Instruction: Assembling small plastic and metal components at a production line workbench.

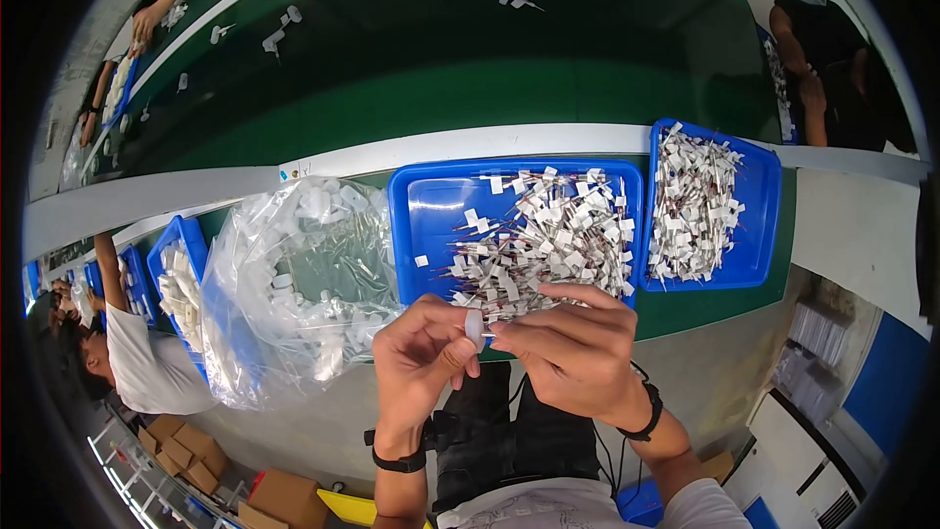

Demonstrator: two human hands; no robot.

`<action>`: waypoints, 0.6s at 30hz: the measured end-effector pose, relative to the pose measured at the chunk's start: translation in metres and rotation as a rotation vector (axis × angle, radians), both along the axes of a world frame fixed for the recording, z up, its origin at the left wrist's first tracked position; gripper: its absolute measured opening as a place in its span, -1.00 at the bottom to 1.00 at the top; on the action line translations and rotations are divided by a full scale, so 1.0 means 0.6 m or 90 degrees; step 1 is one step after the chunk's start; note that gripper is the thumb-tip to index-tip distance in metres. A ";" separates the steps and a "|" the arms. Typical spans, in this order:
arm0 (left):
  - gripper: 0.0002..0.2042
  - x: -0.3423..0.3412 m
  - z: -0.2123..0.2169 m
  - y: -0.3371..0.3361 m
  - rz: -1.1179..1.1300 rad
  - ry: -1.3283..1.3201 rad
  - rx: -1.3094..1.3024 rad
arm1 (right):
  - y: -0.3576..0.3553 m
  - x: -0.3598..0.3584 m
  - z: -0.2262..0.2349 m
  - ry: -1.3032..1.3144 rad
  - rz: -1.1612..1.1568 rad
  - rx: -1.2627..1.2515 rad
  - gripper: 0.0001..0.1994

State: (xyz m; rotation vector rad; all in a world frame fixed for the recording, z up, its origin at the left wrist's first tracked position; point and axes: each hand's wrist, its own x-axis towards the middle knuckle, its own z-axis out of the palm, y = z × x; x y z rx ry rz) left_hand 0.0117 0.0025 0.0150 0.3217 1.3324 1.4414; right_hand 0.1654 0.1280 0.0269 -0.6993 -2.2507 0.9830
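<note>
1 small white cap (475, 325) and 1 thin piece (488, 335) between the hands (578, 348)

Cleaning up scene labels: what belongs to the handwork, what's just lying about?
Likely in the job:
white piece, in the left hand, right hand against it
central blue tray with white-tagged parts
right-hand blue tray, similar parts
clear bag of white pieces

Likely just about:
cardboard boxes, lower left
yellow object beside them

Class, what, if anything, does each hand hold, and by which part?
Left hand: a white plastic piece, by its left side. Right hand: cannot be told.
</note>
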 end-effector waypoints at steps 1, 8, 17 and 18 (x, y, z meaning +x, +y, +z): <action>-0.82 0.001 -0.001 0.000 0.010 0.003 0.004 | -0.001 -0.001 0.000 -0.001 -0.004 -0.002 -0.79; -0.82 0.003 0.002 0.004 0.014 0.029 0.006 | -0.003 0.002 -0.003 -0.001 -0.010 -0.005 -0.81; -0.84 0.002 -0.004 0.006 -0.031 -0.033 0.024 | -0.001 0.004 -0.008 0.018 -0.035 0.002 -0.80; -0.84 0.005 -0.004 0.008 -0.033 -0.033 0.024 | -0.002 0.003 -0.010 0.018 -0.036 0.002 -0.80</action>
